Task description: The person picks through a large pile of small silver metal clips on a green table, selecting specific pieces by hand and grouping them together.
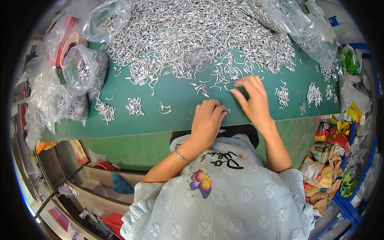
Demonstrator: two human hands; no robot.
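Across the far side of the green bench, we see a broad heap of curved silver metal pieces, with loose ones straggling toward us. Our left hand is near the front edge, its fingers bent and close together; at their tips shows a small silver piece, and we cannot tell whether they grip it. Our right hand has thumb and forefinger a narrow gap apart, near a curved piece; we cannot tell whether they hold it. Left of our hands lie three small clusters, and right of them two more clusters. Clear plastic bags with silver pieces stand at left; another clear bag lies at upper right.
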